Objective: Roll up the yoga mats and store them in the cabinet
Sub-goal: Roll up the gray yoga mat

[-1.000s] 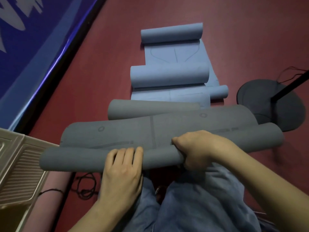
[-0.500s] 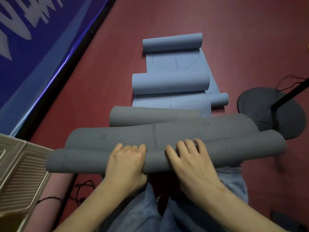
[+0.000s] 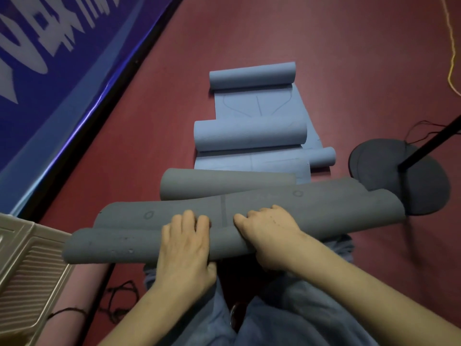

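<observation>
Both hands curl over the near roll of the grey yoga mat [image 3: 311, 208]: the left hand [image 3: 185, 248] wraps it from above with its thumb tucked under, and the right hand [image 3: 268, 236] clamps it just beside, knuckles up. That roll lies crosswise over the person's blue-trousered knees, its unrolled matte sheet (printed with small rings and a centre line) arching away to a second grey roll [image 3: 224, 182] on the floor. Beyond lie blue mats [image 3: 250, 134], ribbed and partly rolled into cylinders. Near left, a beige ribbed panel [image 3: 27, 268] sits close to the roll's left end; at right, a black round stand base [image 3: 399, 176] nearly meets its other end. Bare red floor [image 3: 336, 58] stretches far and right.
</observation>
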Demonstrator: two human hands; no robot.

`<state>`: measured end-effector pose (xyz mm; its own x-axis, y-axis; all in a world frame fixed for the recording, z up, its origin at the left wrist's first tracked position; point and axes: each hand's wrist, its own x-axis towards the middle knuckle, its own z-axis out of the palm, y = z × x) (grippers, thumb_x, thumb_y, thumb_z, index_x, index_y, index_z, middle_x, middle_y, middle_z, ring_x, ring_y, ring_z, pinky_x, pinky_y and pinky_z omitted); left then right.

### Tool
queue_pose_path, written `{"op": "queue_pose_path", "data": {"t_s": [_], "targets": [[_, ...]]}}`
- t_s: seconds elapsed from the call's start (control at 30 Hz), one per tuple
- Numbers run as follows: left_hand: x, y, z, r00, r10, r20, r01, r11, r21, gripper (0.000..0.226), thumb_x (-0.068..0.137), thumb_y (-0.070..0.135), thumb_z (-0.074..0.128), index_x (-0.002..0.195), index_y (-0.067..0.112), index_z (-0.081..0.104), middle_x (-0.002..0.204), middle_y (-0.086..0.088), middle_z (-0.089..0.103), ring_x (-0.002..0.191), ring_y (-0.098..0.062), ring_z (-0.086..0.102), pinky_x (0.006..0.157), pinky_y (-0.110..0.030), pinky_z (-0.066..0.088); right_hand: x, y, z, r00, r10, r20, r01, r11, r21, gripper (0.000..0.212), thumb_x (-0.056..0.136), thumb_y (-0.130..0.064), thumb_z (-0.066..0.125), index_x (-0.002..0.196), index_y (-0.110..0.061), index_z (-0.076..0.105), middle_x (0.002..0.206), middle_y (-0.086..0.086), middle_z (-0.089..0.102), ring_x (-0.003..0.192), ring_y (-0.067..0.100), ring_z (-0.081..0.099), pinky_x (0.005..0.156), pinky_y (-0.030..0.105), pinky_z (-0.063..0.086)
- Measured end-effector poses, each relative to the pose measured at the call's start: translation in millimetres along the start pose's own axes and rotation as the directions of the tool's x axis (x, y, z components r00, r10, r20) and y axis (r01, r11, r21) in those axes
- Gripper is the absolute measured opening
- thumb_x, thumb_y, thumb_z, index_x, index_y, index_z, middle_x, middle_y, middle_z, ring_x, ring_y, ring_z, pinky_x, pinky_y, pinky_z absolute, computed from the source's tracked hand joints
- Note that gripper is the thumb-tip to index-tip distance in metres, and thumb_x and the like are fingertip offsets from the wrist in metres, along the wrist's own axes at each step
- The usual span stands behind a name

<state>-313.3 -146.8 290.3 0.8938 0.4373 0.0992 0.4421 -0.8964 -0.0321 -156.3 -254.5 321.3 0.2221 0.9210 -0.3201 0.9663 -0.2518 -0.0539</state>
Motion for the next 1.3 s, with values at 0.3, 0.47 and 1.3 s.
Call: {"op": "queue_pose_path", "data": {"t_s": [0.3,0.47,1.3], "targets": [[-1.5,2.7,2.5,0.990,0.127,-0.065,-0.126,0.992,0.007,0.061,0.052,0.028,0.078,0.105,0.008,0.057,0.085,-0.009,0.053,0.073,-0.032,0.052,0.068,-0.044,0.048,31.9,22.9,-28.4,0.903,-0.082,0.421,-0.007,0.979,0.204,0.053,0.064,-0.015,0.086,0.112,-0.020,0.064,0.106,0.005,0.068,0.096,0.028,0.066,0.071,0.032,0.049],[17.6,-3.8,11.5,0.989,0.139,-0.043,-0.134,0.986,0.100,0.075,0.044,0.030,0.084,0.111,0.008,0.057,0.080,-0.010,0.053,0.065,-0.033,0.053,0.063,-0.041,0.042,33.4,25.4,-33.6,0.912,-0.052,0.407,-0.046,0.972,0.229,0.052,0.065,-0.021,0.087,0.111,-0.021,0.063,0.098,0.000,0.064,0.093,0.025,0.064,0.075,0.034,0.052],[84.6,-24.2,-15.7,0.925,0.158,0.346,-0.172,0.985,0.011,0.040,0.072,0.038,0.070,0.104,0.029,0.049,0.101,0.001,0.070,0.093,-0.030,0.066,0.069,-0.035,0.043,30.3,8.5,-3.7,0.969,0.127,-0.211,-0.128,0.992,0.007,0.041,0.077,-0.020,0.071,0.111,-0.018,0.048,0.113,0.006,0.064,0.106,0.030,0.059,0.081,0.038,0.036]]}}
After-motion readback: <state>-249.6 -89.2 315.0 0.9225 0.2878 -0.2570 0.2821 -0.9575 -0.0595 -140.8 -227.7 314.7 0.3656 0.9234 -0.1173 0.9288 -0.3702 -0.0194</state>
